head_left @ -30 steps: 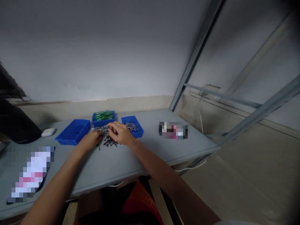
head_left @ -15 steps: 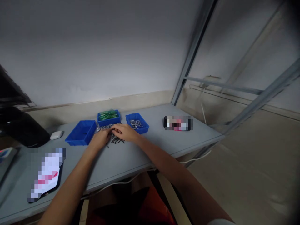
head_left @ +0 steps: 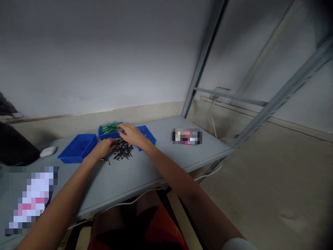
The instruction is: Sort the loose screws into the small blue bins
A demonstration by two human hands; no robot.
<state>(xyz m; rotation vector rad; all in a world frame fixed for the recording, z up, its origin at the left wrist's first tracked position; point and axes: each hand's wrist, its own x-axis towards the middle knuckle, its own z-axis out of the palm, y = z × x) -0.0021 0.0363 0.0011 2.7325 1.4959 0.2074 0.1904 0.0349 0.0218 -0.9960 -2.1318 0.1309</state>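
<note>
A pile of dark and silvery screws (head_left: 124, 150) lies on the grey table (head_left: 125, 180). My left hand (head_left: 104, 147) rests at the pile's left side, its fingers curled; whatever they hold is too small to make out. Above the pile's back edge is my right hand (head_left: 130, 133), fingers bent and spread somewhat, near the blue bin of green packets (head_left: 109, 128). An empty blue bin (head_left: 78, 148) stands left of my left hand. Partly behind my right hand, another blue bin (head_left: 149, 135) holds metal pieces.
A white case (head_left: 48, 151) and a black cylindrical object (head_left: 17, 147) are at the left, with a blurred-out device (head_left: 33, 199) nearer me. A pixelated object (head_left: 186, 136) lies on the right. Metal frame bars (head_left: 203, 62) rise behind the table.
My hands have moved apart, the right one up toward the green packets, the left one staying by the pile. More of the screws shows. The view has shifted right.
</note>
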